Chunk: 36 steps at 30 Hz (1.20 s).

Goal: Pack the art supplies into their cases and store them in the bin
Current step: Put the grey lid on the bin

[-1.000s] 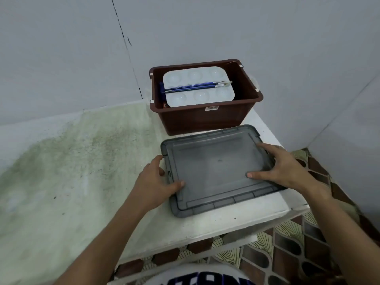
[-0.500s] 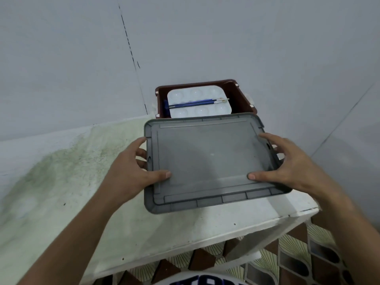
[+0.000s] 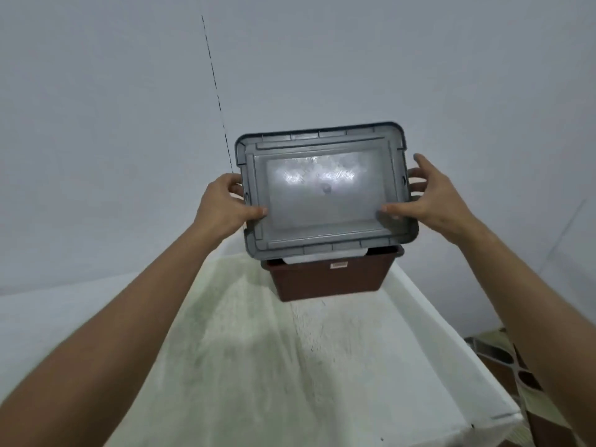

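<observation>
Head view showed both arms stretched forward, the two hands holding a grey lid (image 3: 325, 188) between them above a brown bin (image 3: 329, 279). The left hand (image 3: 222, 204) gripped the lid's left edge: its thumb lay on the top face near the front left corner, and its fingers curled round the edge and under. The right hand (image 3: 432, 198) held the right edge the same way, with the thumb pressed on the top face near the front right corner and the fingers spread along the side, the upper ones partly lifted off it. So the lid sat squarely between the two grips, each closed on one short side.

The lid was tilted, its top face turned toward the camera, with a pale glare across its middle. Its front edge hung just over the bin's front rim; whether they touched I could not tell. A strip of something white (image 3: 325, 258) showed inside the bin under that edge, too hidden to name.

The bin stood at the far end of a white, green-stained worktop (image 3: 290, 366), close to a grey wall (image 3: 129, 108). Patterned floor (image 3: 516, 366) showed at lower right.
</observation>
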Motion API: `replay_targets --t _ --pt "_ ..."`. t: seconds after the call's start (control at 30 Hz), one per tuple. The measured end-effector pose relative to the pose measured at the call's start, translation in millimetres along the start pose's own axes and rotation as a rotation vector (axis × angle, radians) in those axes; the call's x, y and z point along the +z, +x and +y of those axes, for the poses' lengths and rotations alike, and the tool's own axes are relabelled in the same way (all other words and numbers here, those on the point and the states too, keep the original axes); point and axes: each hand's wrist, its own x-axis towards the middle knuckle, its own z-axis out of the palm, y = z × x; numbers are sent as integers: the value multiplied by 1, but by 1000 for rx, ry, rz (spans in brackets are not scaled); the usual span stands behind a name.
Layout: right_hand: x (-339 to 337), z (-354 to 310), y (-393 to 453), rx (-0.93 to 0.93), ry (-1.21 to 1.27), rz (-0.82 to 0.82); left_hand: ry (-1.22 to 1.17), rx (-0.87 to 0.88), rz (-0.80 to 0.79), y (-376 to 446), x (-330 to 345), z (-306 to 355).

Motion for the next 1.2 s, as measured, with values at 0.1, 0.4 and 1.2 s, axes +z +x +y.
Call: replay_targets --t 0.1,0.4,1.2 --pt "-4 5 22 -48 91 -38 -26 73 50 25 0 -2" --pt "-3 34 32 139 371 -287 112 113 143 39 11 -32" --pt "16 104 30 280 223 -452 -149 -126 -457 40 22 -101"
